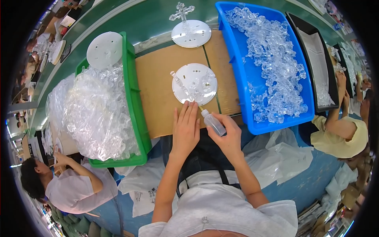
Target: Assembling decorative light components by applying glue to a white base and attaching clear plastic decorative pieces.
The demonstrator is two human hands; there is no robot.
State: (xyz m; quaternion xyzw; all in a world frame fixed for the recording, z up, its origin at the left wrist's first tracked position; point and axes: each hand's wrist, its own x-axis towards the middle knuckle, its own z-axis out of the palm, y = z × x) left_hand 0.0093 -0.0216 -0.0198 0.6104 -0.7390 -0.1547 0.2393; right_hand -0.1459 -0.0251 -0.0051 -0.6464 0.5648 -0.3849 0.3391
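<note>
A round white disc (205,93) with small holes lies on the cardboard in front of me, with clear plastic pieces on it. One is a clear beaded rod (180,83) slanting across its left side. My left hand (185,130) reaches to the disc's near edge, fingers stretched out. Its fingertips are by the rod's lower end; whether they press on it I cannot tell. My right hand (229,136) is closed round a small translucent squeeze bottle (214,124), tilted so its thin nozzle points at the disc's near edge. Farther back, a clear cross (182,12) stands on another white disc (193,38).
On the left, a green bin (136,114) holds clear bagged pieces, with a white disc (104,49) at its far end. A blue bin (252,85) of loose clear parts stands right, beside a black tray (333,87). Other people work on both sides.
</note>
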